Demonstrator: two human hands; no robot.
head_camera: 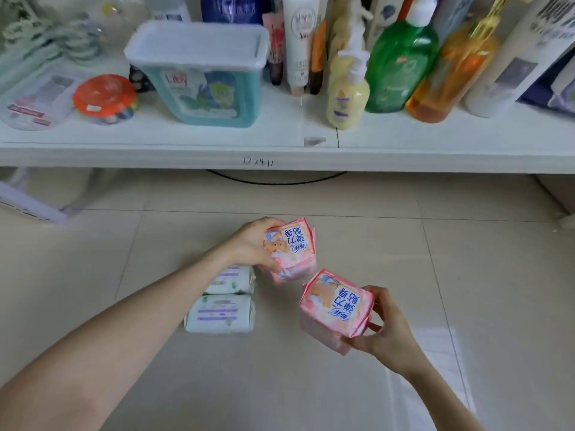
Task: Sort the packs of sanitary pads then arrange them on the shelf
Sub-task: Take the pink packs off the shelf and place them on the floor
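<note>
Left hand is gripping one pink pack; right hand is gripping another pink pack, both above the floor. Shelf is lying straight ahead and above, left pack nearer it. Two white packs are resting on the floor under the left forearm.

The one view comes from a wide-angle camera worn on the head, facing forward and steeply down at the tiled floor, so both forearms run in from the bottom edge. The left hand with the far pink pack and the right hand with the near pink pack sit close under the lens, low in the middle. The white shelf crosses the upper frame, seen from slightly above (its front edge bows, wide-lens fashion), with its bottles farther off.
</note>
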